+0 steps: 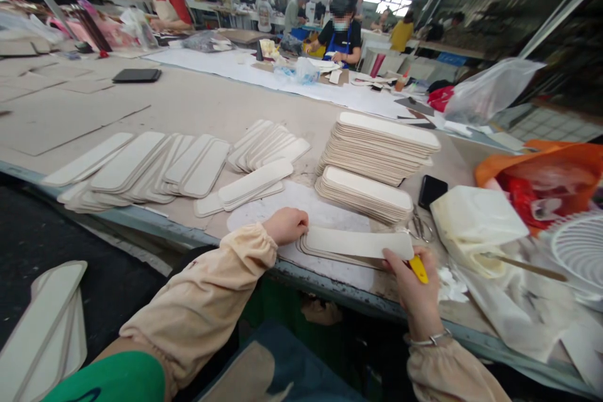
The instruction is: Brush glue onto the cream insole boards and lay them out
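Two hands (pixel 286 226), one strip (pixel 358 242); yellow-handled tool (pixel 418 269), possibly one.

The left fingertips' grip is unclear, and the orange bag (pixel 560 166) is cut off at the right edge.

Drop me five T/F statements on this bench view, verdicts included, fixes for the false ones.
1. The left hand is at the left end of the top strip. True.
2. The right hand is empty. False: it holds a yellow object.
3. The taller stack is beyond the shorter stack. True.
4. The scissors lie on the taller stack. False: the scissors lie near the shorter stack's right end.
5. The orange bag is right of both stacks. True.
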Demonstrator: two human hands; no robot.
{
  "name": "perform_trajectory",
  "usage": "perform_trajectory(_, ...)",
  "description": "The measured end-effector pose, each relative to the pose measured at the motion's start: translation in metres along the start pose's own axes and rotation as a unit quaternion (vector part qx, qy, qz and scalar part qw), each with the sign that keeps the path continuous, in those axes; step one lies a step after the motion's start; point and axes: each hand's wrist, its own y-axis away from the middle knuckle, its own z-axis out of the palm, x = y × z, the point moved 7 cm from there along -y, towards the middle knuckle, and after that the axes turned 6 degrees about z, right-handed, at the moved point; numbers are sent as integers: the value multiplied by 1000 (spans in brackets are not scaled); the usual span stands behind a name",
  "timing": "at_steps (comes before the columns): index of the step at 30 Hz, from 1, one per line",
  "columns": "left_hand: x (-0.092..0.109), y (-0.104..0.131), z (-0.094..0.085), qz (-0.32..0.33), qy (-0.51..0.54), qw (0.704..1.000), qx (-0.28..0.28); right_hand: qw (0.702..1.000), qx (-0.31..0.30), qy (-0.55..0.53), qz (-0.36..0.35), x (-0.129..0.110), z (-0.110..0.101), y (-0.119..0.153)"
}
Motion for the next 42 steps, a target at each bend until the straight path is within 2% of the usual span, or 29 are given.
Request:
perform_trajectory(7, 0, -2, 8, -31, -12, 999, -7, 999, 10, 47, -6, 0, -2, 0)
perform_trajectory(12, 2, -2, 9, -43, -20, 999, -13, 990, 35, 116, -65, -5, -10, -6)
perform_trajectory(19, -1, -5, 11, -58, -28, 997, -31, 989, 65, 118, -59, -1, -25, -19)
perform_trajectory(22, 0, -6, 11, -60, -32, 997, -41, 972, 51, 211, -86, -5, -24, -18)
perform_trajectory(26, 1, -6, 11, -62, -35, 996, -51, 935, 32, 336, -108, -10, -21, -14)
perform_trajectory(34, -2, -7, 14, -52, -44, 996, -53, 881, 21, 454, -131, -13, -15, -10)
perform_trajectory(36, -3, -8, 15, -53, -44, 996, -51, 859, 40, 479, -177, -20, -16, -8)
perform_trajectory(39, -4, -9, 15, -49, -41, 997, -48, 829, 57, 470, -297, -40, -11, 6)
perform_trajectory(42, -4, -9, 16, -44, -39, 997, -47, 825, -12, 405, -394, -55, 9, 29)
